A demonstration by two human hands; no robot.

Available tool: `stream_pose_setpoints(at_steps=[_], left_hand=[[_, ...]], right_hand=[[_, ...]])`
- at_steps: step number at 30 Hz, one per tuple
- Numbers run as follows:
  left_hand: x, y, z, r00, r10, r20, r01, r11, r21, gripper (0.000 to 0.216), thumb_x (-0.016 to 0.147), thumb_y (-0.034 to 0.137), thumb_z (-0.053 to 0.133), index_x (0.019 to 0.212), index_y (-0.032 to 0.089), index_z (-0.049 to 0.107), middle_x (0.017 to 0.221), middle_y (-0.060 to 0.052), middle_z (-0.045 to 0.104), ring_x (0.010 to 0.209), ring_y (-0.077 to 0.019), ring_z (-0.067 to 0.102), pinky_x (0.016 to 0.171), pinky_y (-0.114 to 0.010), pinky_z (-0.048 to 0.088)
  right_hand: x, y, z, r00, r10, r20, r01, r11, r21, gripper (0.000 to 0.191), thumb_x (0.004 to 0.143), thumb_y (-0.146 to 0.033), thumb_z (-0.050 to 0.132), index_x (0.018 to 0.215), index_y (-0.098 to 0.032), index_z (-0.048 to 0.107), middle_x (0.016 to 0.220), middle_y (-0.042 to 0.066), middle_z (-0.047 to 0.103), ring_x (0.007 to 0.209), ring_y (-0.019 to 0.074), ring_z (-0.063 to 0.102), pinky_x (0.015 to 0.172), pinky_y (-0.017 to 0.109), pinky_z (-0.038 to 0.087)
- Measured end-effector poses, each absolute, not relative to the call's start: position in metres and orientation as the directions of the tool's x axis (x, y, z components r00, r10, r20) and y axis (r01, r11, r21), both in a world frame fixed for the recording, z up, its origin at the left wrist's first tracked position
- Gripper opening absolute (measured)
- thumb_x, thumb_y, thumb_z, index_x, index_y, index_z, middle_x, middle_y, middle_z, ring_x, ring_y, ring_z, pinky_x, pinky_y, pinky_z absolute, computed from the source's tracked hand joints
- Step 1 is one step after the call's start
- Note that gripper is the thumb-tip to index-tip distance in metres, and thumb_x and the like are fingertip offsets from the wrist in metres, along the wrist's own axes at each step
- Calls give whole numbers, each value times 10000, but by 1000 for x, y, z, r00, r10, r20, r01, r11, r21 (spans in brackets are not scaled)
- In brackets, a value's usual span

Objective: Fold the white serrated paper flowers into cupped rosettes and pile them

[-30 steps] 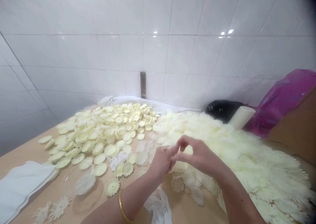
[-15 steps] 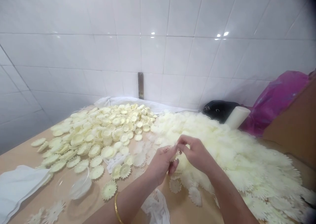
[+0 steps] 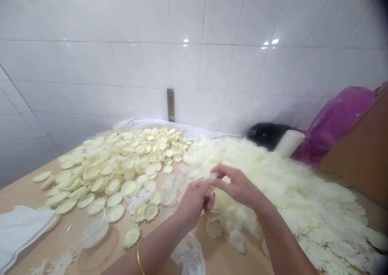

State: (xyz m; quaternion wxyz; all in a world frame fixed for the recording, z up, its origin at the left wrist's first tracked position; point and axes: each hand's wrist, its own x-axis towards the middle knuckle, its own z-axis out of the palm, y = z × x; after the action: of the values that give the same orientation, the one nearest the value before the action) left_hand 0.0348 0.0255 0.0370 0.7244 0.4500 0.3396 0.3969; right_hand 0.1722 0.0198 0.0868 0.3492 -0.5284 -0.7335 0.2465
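Observation:
My left hand (image 3: pixel 194 202) is closed around a small pale flower cutout (image 3: pixel 209 189) with a notched edge, mostly hidden by the fingers. Close against it is my right hand (image 3: pixel 238 186), its thumb reaching the cutout and its index finger curved above with a gap between them. To the left spreads a heap of cream flower cutouts (image 3: pixel 121 161) with cupped, scalloped rims, some stacked. On the right lies a big pile of thinner, sheer pale-yellow flower cutouts (image 3: pixel 273 190). A few loose whitish cutouts (image 3: pixel 237 241) rest on the table below my hands.
A clear bowl (image 3: pixel 94 231) with whitish contents sits at front left by a white cloth (image 3: pixel 24 234). A crumpled white cloth (image 3: pixel 190 257) lies under my left forearm. Behind the right pile are a black bag (image 3: pixel 266 134), a white cylinder (image 3: pixel 290 142) and a magenta bag (image 3: pixel 336 121).
My right index finger and thumb have parted from a pinch at the cutout. My left hand keeps holding it. The view has shifted slightly.

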Motion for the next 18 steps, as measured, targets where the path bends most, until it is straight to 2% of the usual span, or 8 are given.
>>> stream_pose_setpoints(at_steps=[3, 5, 8, 14, 18], left_hand=[[35, 26, 41, 469, 875, -119, -294, 281, 914, 303, 740, 470, 501, 707, 192, 386, 463, 62, 434, 338, -38, 327, 358, -171, 216], [35, 26, 45, 480, 871, -102, -314, 279, 907, 310, 744, 463, 500, 683, 195, 358, 468, 61, 437, 338, -37, 324, 356, -171, 218], [35, 26, 49, 473, 877, -89, -325, 267, 907, 302, 753, 435, 503, 662, 193, 348, 469, 59, 438, 337, -36, 323, 352, -170, 216], [36, 28, 51, 457, 883, -112, -278, 262, 924, 299, 766, 433, 479, 642, 179, 381, 466, 34, 475, 353, -59, 399, 372, -182, 279], [36, 28, 52, 453, 885, -109, -270, 252, 929, 292, 751, 423, 499, 643, 167, 410, 497, 7, 521, 372, -76, 453, 389, -195, 328]], right_hand=[[166, 22, 83, -57, 935, 350, 647, 302, -700, 294, 807, -327, 409, 549, -186, 412, 525, -36, 429, 533, 109, 416, 534, 230, 326], [165, 24, 81, 77, 898, 433, 699, 261, -666, 324, 815, -335, 398, 529, -192, 342, 496, -44, 370, 500, 103, 365, 504, 230, 290], [163, 26, 78, 142, 863, 485, 753, 224, -619, 343, 820, -329, 396, 522, -194, 293, 490, -44, 353, 489, 101, 335, 492, 227, 269], [153, 33, 65, 194, 762, 618, 845, 190, -500, 321, 839, -283, 361, 538, -196, 289, 502, -34, 376, 478, 104, 328, 491, 227, 250], [155, 41, 57, 205, 739, 641, 906, 105, -410, 299, 856, -268, 331, 570, -187, 359, 540, -16, 437, 490, 109, 355, 507, 227, 250]])
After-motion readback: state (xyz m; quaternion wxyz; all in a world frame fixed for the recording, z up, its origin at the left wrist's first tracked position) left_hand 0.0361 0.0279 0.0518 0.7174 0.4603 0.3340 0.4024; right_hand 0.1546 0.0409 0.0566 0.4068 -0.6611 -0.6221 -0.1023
